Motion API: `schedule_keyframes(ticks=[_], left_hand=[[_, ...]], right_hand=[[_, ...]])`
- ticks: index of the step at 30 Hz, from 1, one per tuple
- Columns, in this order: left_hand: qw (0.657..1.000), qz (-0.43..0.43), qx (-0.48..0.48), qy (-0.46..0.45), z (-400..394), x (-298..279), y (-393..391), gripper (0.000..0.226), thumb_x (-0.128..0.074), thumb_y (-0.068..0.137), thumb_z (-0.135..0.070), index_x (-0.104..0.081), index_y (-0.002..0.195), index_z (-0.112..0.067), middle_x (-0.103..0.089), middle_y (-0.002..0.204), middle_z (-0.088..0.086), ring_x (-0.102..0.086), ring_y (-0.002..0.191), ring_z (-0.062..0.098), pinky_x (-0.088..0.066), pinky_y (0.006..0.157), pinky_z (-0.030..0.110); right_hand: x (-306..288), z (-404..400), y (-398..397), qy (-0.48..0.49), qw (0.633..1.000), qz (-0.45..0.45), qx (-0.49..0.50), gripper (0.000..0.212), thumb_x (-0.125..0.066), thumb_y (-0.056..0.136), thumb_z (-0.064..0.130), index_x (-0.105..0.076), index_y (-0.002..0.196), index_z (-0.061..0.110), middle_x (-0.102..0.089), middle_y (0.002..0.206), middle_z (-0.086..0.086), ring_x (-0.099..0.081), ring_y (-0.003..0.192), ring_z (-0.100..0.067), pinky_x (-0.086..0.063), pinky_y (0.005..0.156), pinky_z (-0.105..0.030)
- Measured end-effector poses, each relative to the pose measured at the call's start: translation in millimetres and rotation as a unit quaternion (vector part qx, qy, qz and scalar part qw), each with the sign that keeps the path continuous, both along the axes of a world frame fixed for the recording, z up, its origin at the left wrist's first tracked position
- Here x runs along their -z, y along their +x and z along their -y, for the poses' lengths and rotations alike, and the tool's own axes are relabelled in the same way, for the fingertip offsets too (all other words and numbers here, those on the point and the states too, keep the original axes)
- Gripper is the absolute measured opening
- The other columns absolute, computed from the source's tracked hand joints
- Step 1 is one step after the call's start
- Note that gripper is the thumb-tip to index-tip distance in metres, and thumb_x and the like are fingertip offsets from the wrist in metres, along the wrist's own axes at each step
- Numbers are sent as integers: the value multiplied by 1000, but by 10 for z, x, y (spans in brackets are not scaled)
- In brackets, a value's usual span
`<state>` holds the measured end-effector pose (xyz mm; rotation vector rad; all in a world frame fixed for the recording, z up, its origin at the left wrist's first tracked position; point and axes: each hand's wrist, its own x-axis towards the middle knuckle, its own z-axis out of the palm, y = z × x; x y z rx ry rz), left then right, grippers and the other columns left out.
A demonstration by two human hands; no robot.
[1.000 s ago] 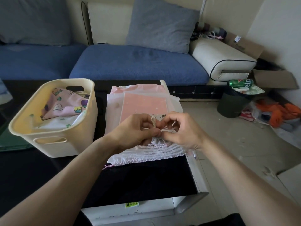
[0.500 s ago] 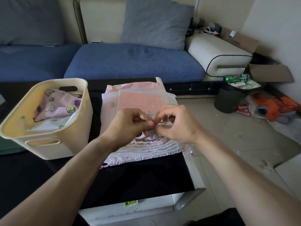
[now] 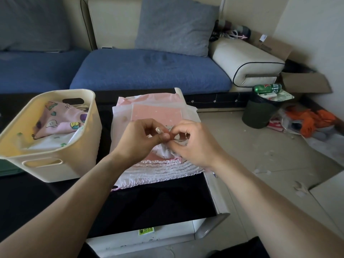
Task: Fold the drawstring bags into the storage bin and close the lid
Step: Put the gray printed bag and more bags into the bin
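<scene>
Drawstring bags [image 3: 158,164] are stacked on the black worktop [image 3: 158,203], right of the cream storage bin [image 3: 55,164]; folded bags are already seen inside it. A cord at the top bag's gathered mouth is pinched by the left hand [image 3: 138,140] and right hand [image 3: 193,144], both grips pressed together. Risks judged: cord knotting or slipping out; stack dragged off the near-right edge; no lid is seen.

- A storage bin [image 3: 55,161] sits at the left of the table [image 3: 158,202], folded bags [image 3: 61,121] inside it.
- A stack of drawstring bags [image 3: 158,164] lies just right of the bin.
- A sofa [image 3: 149,71] stands behind the table.
- A waste bin [image 3: 260,112] stands on the floor at right.
</scene>
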<state>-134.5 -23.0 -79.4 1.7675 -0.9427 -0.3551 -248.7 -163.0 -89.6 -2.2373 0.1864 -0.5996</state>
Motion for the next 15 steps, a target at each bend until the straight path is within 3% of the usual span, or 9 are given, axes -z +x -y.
schedule_keyframes(ticks=[3, 5, 8, 12, 15], left_hand=[[998, 56, -27, -3, -15, 13, -20, 5, -80, 79, -12, -75, 82, -10, -74, 75, -4, -67, 67, 6, -53, 66, 15], [996, 84, -28, 1, -18, 10, -24, 4, -79, 80, -12, -75, 82, -11, -72, 73, -6, -65, 64, 4, -52, 63, 14], [996, 86, -10, -9, -21, 14, -21, 4, -77, 82, -7, -74, 82, -9, -71, 71, -8, -65, 62, 1, -51, 61, 14], [998, -37, 39, -30, -41, 39, 9, 3, -70, 87, -3, -69, 88, 0, -74, 72, -3, -69, 64, 8, -53, 61, 16], [983, -174, 44, -23, -58, 46, 53, 21, -69, 83, -20, -67, 90, 0, -69, 77, 16, -57, 60, 19, -46, 52, 22]], right_hand=[[35, -31, 12, 26, 1000, 5, 12, 11, -79, 77, 21, -70, 71, 18, -61, 65, 15, -50, 55, -8, -41, 51, -23], [43, -31, 19, 56, 998, 12, 25, 12, -77, 73, 23, -66, 67, 20, -60, 59, 6, -44, 49, -8, -37, 46, -24], [44, -25, 36, 85, 996, 2, 32, 10, -75, 68, 24, -66, 66, 23, -64, 60, 3, -52, 49, -6, -42, 46, -22], [52, 18, 33, 99, 995, -27, 18, 11, -78, 72, 16, -69, 72, 23, -71, 67, 5, -65, 56, -2, -48, 53, -15], [60, 17, 23, 124, 992, -25, 12, 10, -81, 78, 10, -73, 80, 17, -74, 75, 6, -71, 64, -5, -52, 58, -16]])
